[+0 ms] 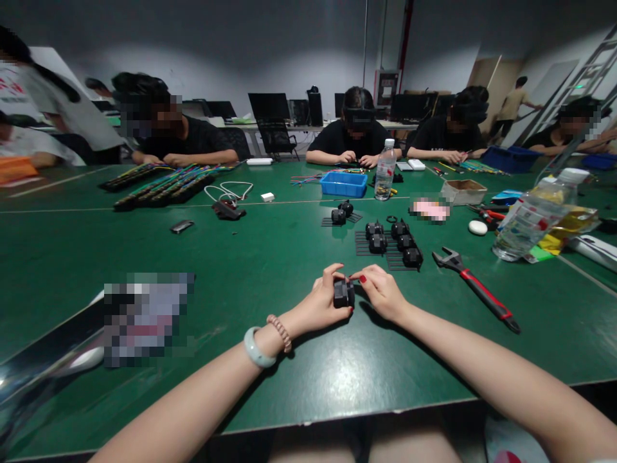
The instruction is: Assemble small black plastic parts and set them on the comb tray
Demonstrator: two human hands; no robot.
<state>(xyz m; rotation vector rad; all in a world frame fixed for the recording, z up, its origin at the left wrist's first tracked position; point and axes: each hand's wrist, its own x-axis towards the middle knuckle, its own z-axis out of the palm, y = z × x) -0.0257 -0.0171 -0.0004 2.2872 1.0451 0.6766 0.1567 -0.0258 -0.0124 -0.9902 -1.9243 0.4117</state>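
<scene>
Black part (341, 294), just below and right of frame centre, pinched by the left grip (315, 308); the right grip (385, 296) lies at its upper-right edge, whether pinching cannot be told. Fingertip manipulation appears under way; the next move would call for a steady left hold.

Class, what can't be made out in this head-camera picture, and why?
In the head view:
Palm-facing side of the black, blocky part: hidden by the left hand.
Whether the right hand pinches anything: too small to tell.
Details of the pink oblong item: blurred by pixelation.
Right end of the long white object: cut off by the picture's edge.
</scene>
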